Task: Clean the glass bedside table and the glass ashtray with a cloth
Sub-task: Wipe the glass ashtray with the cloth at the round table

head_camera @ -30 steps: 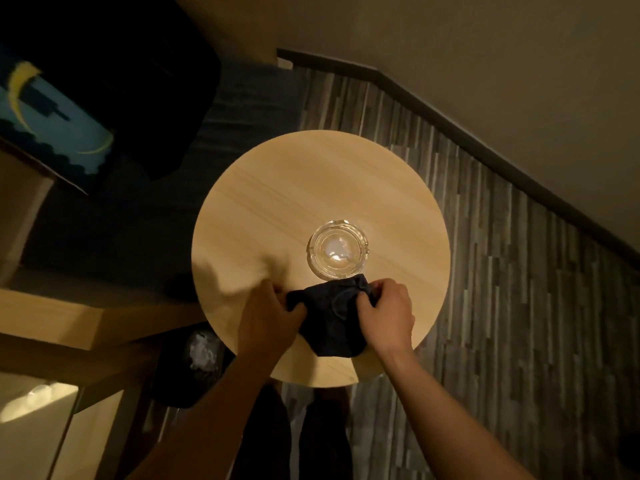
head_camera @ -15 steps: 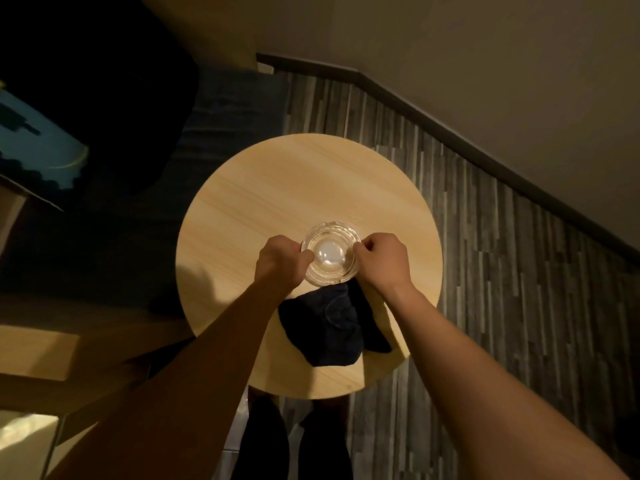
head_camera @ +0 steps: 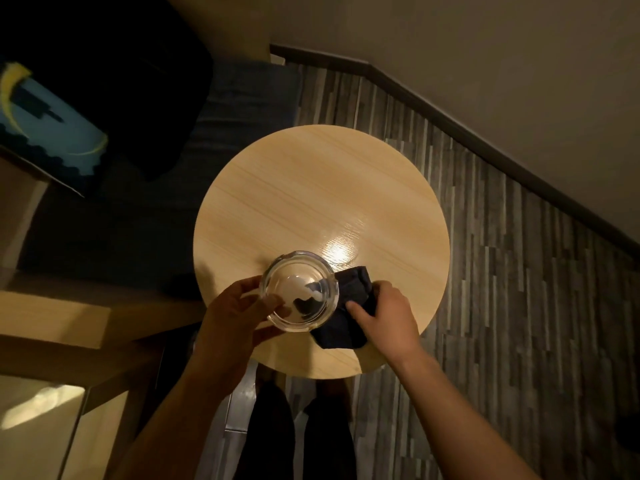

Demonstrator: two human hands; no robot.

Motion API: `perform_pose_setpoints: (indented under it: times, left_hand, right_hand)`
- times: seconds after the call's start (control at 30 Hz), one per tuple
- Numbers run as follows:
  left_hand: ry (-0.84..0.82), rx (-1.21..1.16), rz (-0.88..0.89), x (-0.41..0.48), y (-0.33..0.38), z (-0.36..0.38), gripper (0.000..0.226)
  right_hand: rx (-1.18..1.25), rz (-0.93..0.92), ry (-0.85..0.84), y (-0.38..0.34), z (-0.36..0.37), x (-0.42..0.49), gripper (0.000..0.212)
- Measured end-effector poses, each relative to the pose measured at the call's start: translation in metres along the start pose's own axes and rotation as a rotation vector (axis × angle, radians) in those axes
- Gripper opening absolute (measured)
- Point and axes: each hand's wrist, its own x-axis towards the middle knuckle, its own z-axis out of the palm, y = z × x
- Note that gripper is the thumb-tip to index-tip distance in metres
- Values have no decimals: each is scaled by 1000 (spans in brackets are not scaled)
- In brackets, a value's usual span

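Observation:
A round bedside table [head_camera: 311,188] with a glossy wood-look top fills the middle of the view. My left hand [head_camera: 235,313] holds the clear glass ashtray [head_camera: 298,292] by its left rim, lifted over the table's near left part. A dark cloth [head_camera: 349,299] lies on the table just right of the ashtray, partly showing through the glass. My right hand [head_camera: 384,317] rests on the cloth with its fingers closed on the fabric.
A dark seat [head_camera: 221,109] stands left of the table. A wooden ledge [head_camera: 52,317] runs at lower left. Grey plank floor [head_camera: 519,271] lies to the right, bounded by a dark skirting board [head_camera: 485,147] and wall. My legs [head_camera: 294,438] show below the table.
Both hands left the cloth and took the ashtray. Now the left hand alone holds it, lifted and shifted left, and the right hand has gone back onto the cloth.

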Motion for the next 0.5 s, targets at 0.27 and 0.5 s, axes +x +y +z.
perform_pose_setpoints:
  times: [0.27, 0.5]
  left_hand:
    - [-53, -30, 28, -16, 4, -10, 51]
    - [-177, -98, 60, -58, 66, 1, 30]
  right_hand:
    - [473, 9, 11, -24, -16, -13, 38]
    - [1102, -123, -122, -82, -119, -74, 18]
